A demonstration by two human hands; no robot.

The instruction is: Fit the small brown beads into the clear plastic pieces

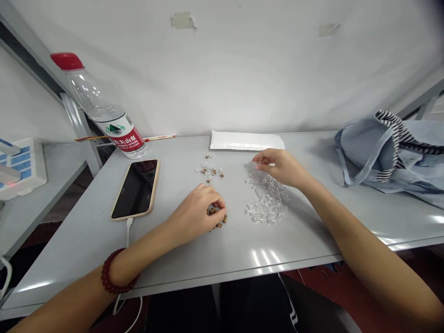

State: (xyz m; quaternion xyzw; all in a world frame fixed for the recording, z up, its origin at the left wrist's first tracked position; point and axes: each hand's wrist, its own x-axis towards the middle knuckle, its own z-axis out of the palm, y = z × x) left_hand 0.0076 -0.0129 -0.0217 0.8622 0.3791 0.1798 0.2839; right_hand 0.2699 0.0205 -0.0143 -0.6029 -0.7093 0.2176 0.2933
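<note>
My left hand (197,210) rests low over a small pile of brown nugget-like pieces (219,225), its thumb and index finger curled together at the pile. Whatever those fingertips hold is too small to make out. Above the far edge of a heap of clear plastic pieces (268,201), my right hand (279,167) is closed in a pinch. Something tiny and clear may be between its fingertips, but I cannot tell what. Beyond my left hand lies a small group of clear pieces with brown bits in or beside them (209,172).
A white padded packet (246,140) lies by the wall. On the left are a phone (137,189) on a white cable and a tilted-looking water bottle (111,111) with a red cap. A power strip (22,166) stands farther left. A light blue bag (398,152) sits at right.
</note>
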